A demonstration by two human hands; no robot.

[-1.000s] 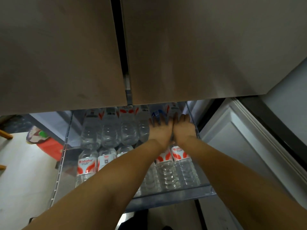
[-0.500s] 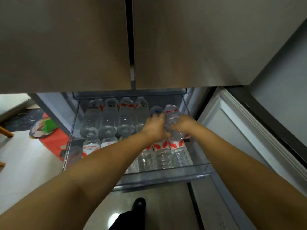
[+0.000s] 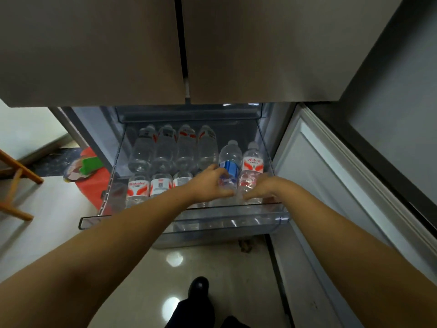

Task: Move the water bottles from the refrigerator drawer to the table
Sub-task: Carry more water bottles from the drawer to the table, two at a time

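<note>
- Bottles: blue-label [image 3: 229, 167] and red-label [image 3: 251, 170], upright at drawer [image 3: 189, 218] right side, raised above the lying rows.
- Left hand [image 3: 208, 185]: fingers curled round blue-label.
- Right hand [image 3: 261, 189]: fingers curled round red-label.

Bare forearms, no sleeves; dark trousers [image 3: 189, 313], black shoe [image 3: 199, 285].

Clear drawer [image 3: 184, 223] holds lying water bottles [image 3: 163, 150].

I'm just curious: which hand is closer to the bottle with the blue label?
Left. The left hand grips the lower part of the blue-label bottle. The right hand is one bottle over, holding the red-label bottle beside it.
</note>
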